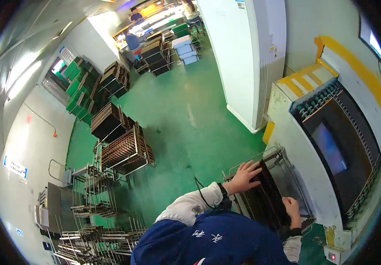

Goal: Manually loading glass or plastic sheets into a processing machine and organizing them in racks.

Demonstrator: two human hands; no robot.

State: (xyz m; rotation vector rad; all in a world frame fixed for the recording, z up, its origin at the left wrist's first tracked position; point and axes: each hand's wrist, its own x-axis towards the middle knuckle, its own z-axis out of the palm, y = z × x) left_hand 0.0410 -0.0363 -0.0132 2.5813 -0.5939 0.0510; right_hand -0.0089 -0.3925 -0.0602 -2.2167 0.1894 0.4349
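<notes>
Right hand (292,209): fingertips hard to make out, grip cannot be told. Left hand (243,177) lies spread over dark, flat panels (268,194) in a thin-barred metal rack (279,151), left of the white machine (283,108).

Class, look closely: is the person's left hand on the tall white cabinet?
No, the left hand is spread over the dark panels, apart from the white cabinet.

Metal rack (278,151) holds dark panels (268,192). Green floor (177,117): panel-loaded racks (136,143), thin-barred racks (94,214), stacked light-blue bins (185,49), tall white cabinet (232,57).
</notes>
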